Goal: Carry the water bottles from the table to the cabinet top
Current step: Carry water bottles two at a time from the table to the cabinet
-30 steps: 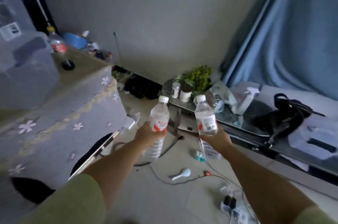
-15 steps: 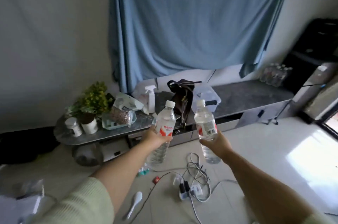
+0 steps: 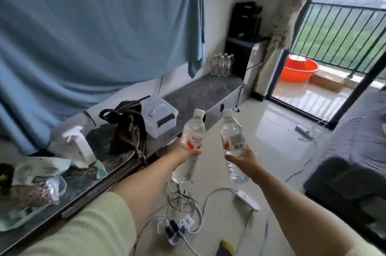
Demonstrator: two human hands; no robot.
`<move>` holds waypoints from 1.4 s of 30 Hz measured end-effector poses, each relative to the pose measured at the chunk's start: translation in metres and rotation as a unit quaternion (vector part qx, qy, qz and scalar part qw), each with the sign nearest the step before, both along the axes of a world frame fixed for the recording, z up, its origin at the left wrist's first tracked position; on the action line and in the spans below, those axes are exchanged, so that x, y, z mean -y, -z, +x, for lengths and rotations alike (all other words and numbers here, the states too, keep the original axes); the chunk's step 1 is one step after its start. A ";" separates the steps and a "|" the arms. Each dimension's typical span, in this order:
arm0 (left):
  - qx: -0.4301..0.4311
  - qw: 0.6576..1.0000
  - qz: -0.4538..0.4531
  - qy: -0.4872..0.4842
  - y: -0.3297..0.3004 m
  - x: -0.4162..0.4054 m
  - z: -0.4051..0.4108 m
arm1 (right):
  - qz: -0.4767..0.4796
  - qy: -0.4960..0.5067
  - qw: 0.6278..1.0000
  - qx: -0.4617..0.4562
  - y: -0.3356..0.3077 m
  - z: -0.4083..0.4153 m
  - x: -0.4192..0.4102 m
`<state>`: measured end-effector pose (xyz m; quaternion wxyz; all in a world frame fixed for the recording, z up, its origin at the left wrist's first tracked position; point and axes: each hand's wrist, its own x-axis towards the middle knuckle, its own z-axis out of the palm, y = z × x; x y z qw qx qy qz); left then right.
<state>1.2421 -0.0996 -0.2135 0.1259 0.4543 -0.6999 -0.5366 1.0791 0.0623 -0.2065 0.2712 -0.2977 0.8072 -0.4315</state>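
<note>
Grey stone cabinet top [image 3: 200,92] runs from the lower left toward the upper middle of the frame, where a cluster of bottles [image 3: 221,64] already stands at its far end, likely the drop-off spot. At centre, the left hand [image 3: 183,152] grips one water bottle [image 3: 190,147] and the right hand [image 3: 243,156] grips another [image 3: 233,145], both upright by their midsections for steady carrying above the cables [image 3: 188,209] on the floor.

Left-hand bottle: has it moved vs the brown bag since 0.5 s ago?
Yes. The bottle in the left hand now shows right of the brown bag, near the clear storage box; before, it overlapped the bag's left edge.
</note>
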 end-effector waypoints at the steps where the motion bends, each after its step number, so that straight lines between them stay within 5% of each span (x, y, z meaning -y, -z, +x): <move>1: 0.000 1.000 -0.007 0.021 0.002 0.002 -0.026 | 0.004 0.012 1.000 0.002 0.002 -0.021 0.000; 12: 0.034 0.996 -0.029 0.072 -0.015 0.016 -0.276 | 0.049 0.071 0.995 -0.052 -0.003 -0.266 0.002; 23: 0.040 0.994 -0.038 0.090 -0.014 0.069 -0.393 | 0.038 0.082 0.995 -0.043 0.002 -0.371 0.053; 42: 0.003 0.993 0.031 0.111 -0.017 0.343 -0.642 | 0.039 0.111 0.993 -0.024 -0.008 -0.615 0.314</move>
